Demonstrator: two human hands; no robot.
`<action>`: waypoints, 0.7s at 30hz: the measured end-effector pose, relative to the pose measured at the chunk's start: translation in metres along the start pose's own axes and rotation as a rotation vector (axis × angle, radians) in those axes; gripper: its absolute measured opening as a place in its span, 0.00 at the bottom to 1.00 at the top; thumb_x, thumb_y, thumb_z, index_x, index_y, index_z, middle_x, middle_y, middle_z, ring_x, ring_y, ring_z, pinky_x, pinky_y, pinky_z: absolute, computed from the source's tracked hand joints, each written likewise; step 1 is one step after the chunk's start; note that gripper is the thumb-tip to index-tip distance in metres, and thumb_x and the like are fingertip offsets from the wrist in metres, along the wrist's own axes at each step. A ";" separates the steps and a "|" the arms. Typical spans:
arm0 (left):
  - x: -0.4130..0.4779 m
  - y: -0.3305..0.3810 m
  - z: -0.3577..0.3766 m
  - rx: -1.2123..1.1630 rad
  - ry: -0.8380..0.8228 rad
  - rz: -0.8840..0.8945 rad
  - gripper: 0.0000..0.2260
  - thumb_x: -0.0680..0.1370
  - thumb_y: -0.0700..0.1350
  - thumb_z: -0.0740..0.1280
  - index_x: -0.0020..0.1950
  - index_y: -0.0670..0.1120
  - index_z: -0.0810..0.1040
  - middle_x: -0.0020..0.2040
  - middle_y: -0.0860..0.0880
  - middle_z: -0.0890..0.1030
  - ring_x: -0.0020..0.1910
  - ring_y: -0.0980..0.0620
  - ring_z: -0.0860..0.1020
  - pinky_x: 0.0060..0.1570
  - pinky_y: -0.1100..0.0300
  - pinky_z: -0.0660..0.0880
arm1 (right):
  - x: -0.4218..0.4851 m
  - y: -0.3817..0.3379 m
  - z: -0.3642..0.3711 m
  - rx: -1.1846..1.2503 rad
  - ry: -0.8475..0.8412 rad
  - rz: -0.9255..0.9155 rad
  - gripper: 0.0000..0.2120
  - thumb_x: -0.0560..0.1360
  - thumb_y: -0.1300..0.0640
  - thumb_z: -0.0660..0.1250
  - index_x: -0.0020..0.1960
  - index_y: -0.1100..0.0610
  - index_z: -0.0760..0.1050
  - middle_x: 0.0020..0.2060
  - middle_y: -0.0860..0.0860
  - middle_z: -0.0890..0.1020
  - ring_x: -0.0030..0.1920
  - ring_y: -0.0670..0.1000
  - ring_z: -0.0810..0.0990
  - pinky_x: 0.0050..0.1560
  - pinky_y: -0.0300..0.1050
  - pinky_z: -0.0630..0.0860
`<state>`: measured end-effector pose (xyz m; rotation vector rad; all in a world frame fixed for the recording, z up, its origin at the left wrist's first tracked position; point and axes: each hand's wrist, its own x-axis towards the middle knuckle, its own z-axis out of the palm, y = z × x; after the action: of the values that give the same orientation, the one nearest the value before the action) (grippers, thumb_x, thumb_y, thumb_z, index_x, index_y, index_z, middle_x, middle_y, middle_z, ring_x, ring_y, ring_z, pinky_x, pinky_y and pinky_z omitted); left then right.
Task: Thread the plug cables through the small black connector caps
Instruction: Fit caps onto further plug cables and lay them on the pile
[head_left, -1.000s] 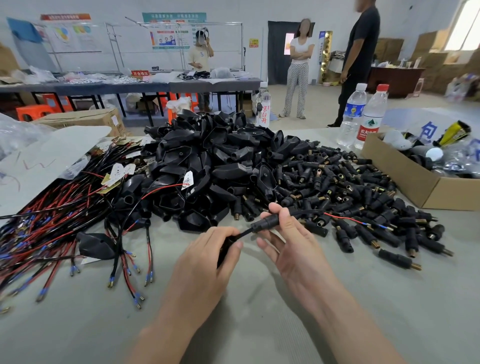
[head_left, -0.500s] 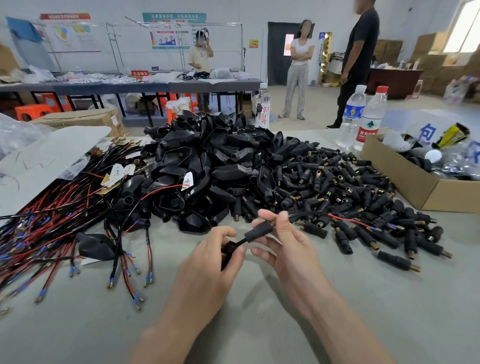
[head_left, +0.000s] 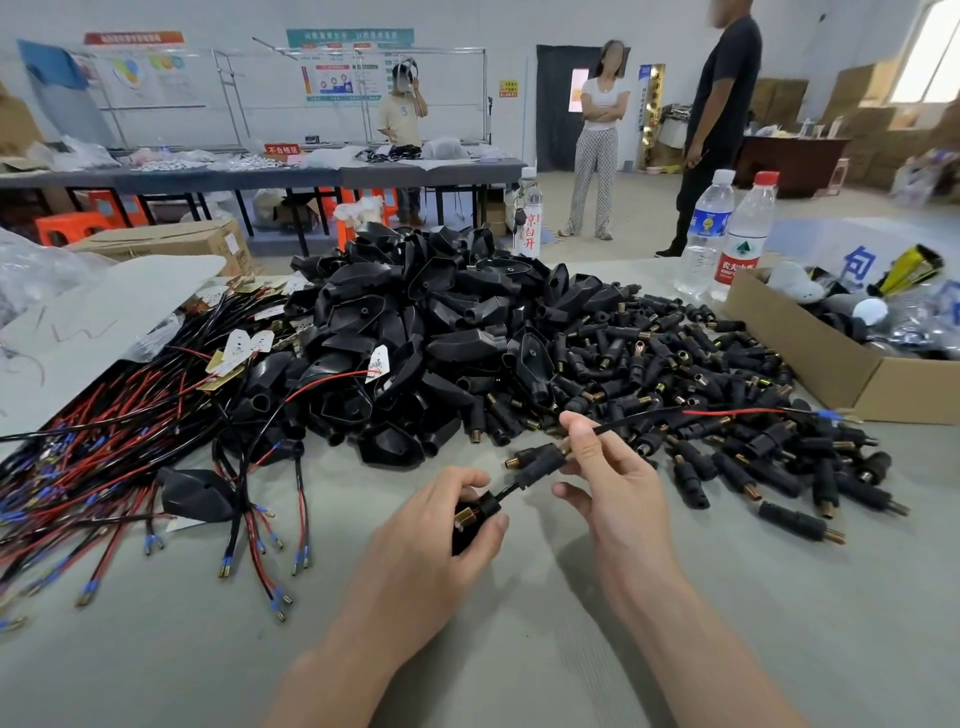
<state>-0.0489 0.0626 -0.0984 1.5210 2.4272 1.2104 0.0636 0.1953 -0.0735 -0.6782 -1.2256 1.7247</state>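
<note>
My left hand (head_left: 441, 525) grips a black plug (head_left: 475, 517) with brass pins showing. A thin black cable (head_left: 639, 418) runs from the plug up and to the right, ending in red and black wires with a blue crimp tip. A small black connector cap (head_left: 540, 461) sits on that cable between my hands. My right hand (head_left: 613, 478) pinches the cable just beyond the cap, thumb and forefinger together. A heap of loose connector caps (head_left: 701, 374) lies to the right, and a pile of larger black plug shells (head_left: 431, 332) stands behind.
Bundles of red and black cables (head_left: 104, 457) with blue tips spread at the left. An open cardboard box (head_left: 810, 353) stands at the right, two water bottles (head_left: 727, 234) behind it. Three people stand in the room beyond the grey table (head_left: 519, 649).
My left hand drew the plug down and toward me while my right hand slid along the cable. The cap now sits nearer the plug, and the cable lies straighter to the right.
</note>
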 end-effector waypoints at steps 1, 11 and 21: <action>0.000 -0.001 0.000 -0.002 0.000 0.010 0.10 0.78 0.57 0.66 0.58 0.63 0.70 0.52 0.68 0.76 0.54 0.67 0.75 0.53 0.61 0.74 | 0.001 0.000 0.000 -0.012 0.021 -0.009 0.13 0.68 0.41 0.71 0.46 0.47 0.87 0.36 0.44 0.83 0.36 0.40 0.79 0.36 0.37 0.77; -0.001 -0.001 -0.004 -0.046 -0.054 -0.026 0.08 0.84 0.53 0.54 0.53 0.62 0.72 0.45 0.63 0.78 0.46 0.60 0.76 0.43 0.62 0.69 | 0.005 -0.001 -0.004 -0.062 0.085 -0.028 0.11 0.70 0.42 0.72 0.40 0.48 0.86 0.36 0.47 0.83 0.35 0.42 0.80 0.34 0.37 0.77; -0.002 -0.003 -0.005 -0.061 -0.100 -0.027 0.10 0.85 0.53 0.51 0.55 0.62 0.72 0.37 0.67 0.74 0.37 0.62 0.72 0.36 0.62 0.62 | 0.002 -0.002 -0.002 -0.030 0.096 -0.029 0.12 0.74 0.44 0.69 0.46 0.53 0.83 0.39 0.51 0.87 0.35 0.43 0.81 0.32 0.36 0.77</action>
<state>-0.0521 0.0577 -0.0979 1.4891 2.3183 1.1629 0.0651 0.1983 -0.0722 -0.7494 -1.1905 1.6344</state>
